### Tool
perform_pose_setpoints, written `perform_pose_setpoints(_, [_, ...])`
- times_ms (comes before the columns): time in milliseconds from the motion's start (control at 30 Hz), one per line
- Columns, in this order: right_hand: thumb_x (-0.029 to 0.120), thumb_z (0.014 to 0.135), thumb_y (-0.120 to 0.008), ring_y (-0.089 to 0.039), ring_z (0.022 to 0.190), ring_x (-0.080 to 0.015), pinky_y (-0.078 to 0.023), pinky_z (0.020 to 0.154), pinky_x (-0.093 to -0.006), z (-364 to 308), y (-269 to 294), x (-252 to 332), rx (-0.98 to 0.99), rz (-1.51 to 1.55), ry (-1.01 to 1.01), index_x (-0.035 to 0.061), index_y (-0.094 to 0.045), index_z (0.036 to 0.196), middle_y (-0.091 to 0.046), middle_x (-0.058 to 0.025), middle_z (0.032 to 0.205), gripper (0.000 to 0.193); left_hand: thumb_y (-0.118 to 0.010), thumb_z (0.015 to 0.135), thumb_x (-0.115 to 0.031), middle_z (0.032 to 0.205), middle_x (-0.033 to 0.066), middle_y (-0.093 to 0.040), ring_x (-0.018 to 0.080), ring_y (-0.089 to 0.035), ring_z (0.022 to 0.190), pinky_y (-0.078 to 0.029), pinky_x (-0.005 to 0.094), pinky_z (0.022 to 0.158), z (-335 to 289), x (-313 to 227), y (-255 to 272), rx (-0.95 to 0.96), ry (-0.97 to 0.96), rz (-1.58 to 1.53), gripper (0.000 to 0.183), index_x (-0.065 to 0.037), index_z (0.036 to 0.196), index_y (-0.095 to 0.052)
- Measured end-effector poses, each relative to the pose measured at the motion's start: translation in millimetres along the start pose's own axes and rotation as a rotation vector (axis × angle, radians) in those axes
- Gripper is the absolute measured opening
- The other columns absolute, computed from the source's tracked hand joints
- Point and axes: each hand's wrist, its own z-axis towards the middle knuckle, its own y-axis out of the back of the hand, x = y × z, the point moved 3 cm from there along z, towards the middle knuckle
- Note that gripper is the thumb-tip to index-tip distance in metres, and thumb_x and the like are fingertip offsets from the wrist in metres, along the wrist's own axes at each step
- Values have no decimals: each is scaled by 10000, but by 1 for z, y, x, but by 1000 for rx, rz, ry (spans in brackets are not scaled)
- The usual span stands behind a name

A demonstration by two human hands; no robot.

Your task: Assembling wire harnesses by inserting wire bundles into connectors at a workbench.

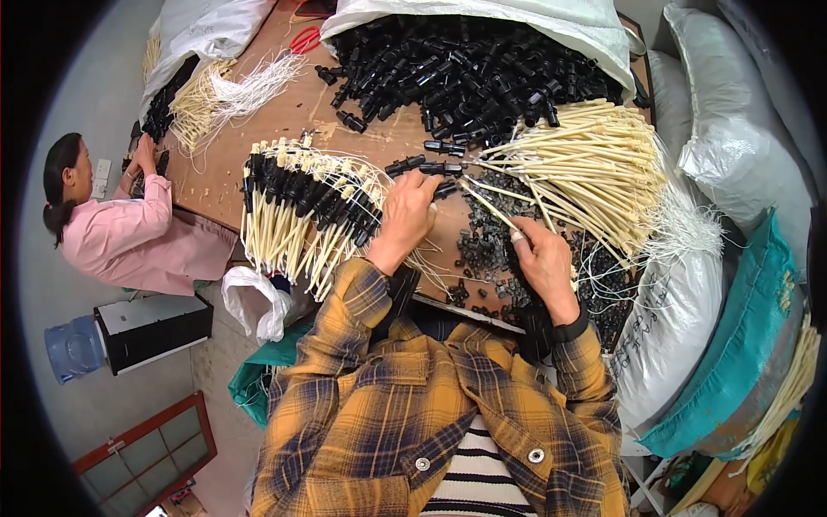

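Note:
My left hand (408, 212) is at the middle of the table, its fingers closed on a black plastic fitting (445, 188). More black fittings lie just beyond its fingertips. My right hand (543, 260) pinches a thin cream rod (489, 207) whose tip points toward the fitting; a small gap seems to part them. To the left stands a bundle of cream rods with black fittings (297, 194) and white strings. At the right lies a heap of plain cream rods (586, 177) with white strings trailing off. Small dark pieces (482, 250) are scattered between my hands.
A white sack (482, 10) spills a pile of black fittings (448, 69) at the back. Red-handled scissors (305, 40) lie far left. Full white sacks (732, 129) and a teal sack (732, 345) crowd the right. A person in pink (129, 220) works at the table's left end.

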Motion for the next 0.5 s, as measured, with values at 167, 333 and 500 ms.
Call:
perform_pose_setpoints(167, [131,874,-617,-636,697,-303,-480,626,-349,-2,2,1,-22,121,76,83,-677,1067,-672,-127,825,207,-574,792,53,951,138,-640,257,-636,863,-501,349,771,-4,-18,6,80,50,-589,374,-34,1155,-593])
perform_pose_setpoints(333, [60,857,-632,-620,643,-260,-467,589,-345,-4,7,18,51,-25,251,59,-693,1039,-646,-123,769,192,-554,794,60,897,70,-566,208,-560,833,-487,349,742,-3,-34,9,220,-84,-447,416,-93,1173,-631])
perform_pose_setpoints(500, [47,849,-642,-588,558,-248,-441,512,-324,-6,21,15,-141,23,241,48,-688,1031,-615,-120,705,188,-553,780,68,889,91,-599,217,-582,844,-477,346,758,-3,-24,12,270,138,-573,441,-88,1187,-622])
